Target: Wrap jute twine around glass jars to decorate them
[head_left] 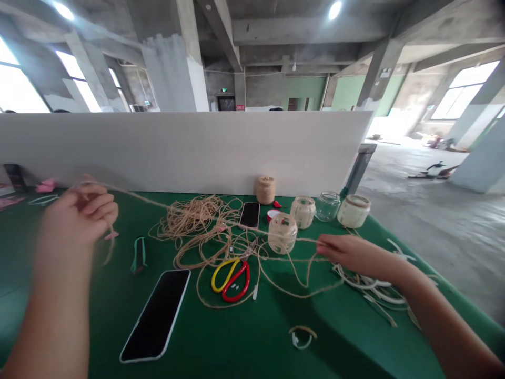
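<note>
My left hand (81,213) is raised over the left side of the green table (244,342), its fingers curled shut on a strand of jute twine. That strand runs right to the tangled pile of twine (197,218). At the right, my right hand (347,251) pinches another stretch of the twine just beside a small glass jar (282,232) partly wrapped in strips. Scissors with a yellow and a red handle (232,277) lie between the hands among loops of twine.
A large phone (158,315) lies face up near the front, a smaller phone (250,215) further back. A twine-wrapped jar (265,189), a clear jar (327,205) and two more jars stand by the white partition (189,150). White strips (379,289) lie under my right forearm.
</note>
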Tool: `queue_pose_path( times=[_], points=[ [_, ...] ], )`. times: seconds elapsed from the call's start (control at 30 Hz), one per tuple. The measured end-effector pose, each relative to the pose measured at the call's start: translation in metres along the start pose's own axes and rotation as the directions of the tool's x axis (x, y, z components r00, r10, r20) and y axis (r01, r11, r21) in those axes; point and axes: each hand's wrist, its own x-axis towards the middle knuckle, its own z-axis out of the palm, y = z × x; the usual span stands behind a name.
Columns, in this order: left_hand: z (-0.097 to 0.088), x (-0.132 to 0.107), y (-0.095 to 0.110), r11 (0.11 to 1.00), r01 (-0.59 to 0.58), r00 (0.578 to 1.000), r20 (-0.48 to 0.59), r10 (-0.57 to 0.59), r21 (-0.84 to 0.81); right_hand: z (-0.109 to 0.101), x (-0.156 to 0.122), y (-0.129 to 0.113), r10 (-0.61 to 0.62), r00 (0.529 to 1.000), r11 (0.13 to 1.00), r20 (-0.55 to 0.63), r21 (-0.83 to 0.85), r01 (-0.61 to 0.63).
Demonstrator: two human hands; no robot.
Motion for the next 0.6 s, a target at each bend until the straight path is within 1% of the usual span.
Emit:
queue_pose_path(
  times=[0.07,0.1,0.13,0.2,0.27,0.3,0.37,0.4,0.47,0.5,0.53,0.57,0.6],
  points=[
    [0.010,-0.007,-0.003,1.000,-0.021,1.000,0.009,0.021,-0.001,0.010,0.002,0.008,0.060,0.997,0.994,0.039,-0.092,-0.056],
    [0.015,-0.011,-0.006,0.999,-0.022,0.999,0.031,0.022,0.025,0.014,0.001,0.009,0.078,0.995,0.990,0.063,-0.120,-0.070],
    [0.021,-0.015,-0.010,0.998,-0.023,0.998,0.057,0.019,0.061,0.016,0.000,0.008,0.069,0.994,0.991,0.086,-0.122,-0.059],
    [0.035,-0.027,-0.024,0.988,-0.075,0.992,0.113,0.060,0.135,0.018,-0.005,-0.004,-0.006,0.995,0.997,0.095,-0.074,0.013],
    [0.051,-0.040,-0.043,0.974,-0.029,0.986,0.165,-0.010,0.227,0.017,-0.007,-0.029,-0.076,0.995,0.997,0.060,-0.009,0.077],
    [0.059,-0.047,-0.054,0.966,-0.006,0.982,0.185,-0.043,0.258,0.017,-0.007,-0.044,-0.120,0.993,0.992,0.008,0.031,0.120],
    [0.074,-0.060,-0.078,0.953,0.072,0.961,0.235,-0.146,0.296,0.021,-0.003,-0.076,-0.225,0.971,0.960,-0.081,0.154,0.235],
    [0.080,-0.065,-0.089,0.948,0.101,0.951,0.249,-0.182,0.303,0.026,0.001,-0.091,-0.276,0.952,0.924,-0.135,0.236,0.302],
    [0.088,-0.073,-0.110,0.942,0.143,0.933,0.276,-0.231,0.305,0.041,0.012,-0.112,-0.329,0.926,0.851,-0.186,0.367,0.376],
    [0.089,-0.075,-0.120,0.942,0.159,0.930,0.275,-0.243,0.295,0.050,0.019,-0.118,-0.313,0.930,0.821,-0.192,0.437,0.367],
    [0.090,-0.076,-0.128,0.943,0.174,0.928,0.274,-0.253,0.282,0.060,0.025,-0.121,-0.309,0.940,0.786,-0.144,0.518,0.338],
    [0.089,-0.076,-0.135,0.944,0.189,0.927,0.268,-0.262,0.270,0.069,0.031,-0.122,-0.336,0.939,0.734,-0.075,0.604,0.311],
    [0.087,-0.075,-0.140,0.945,0.200,0.928,0.259,-0.268,0.260,0.078,0.036,-0.120,-0.376,0.926,0.684,-0.018,0.669,0.291]
  ],
)
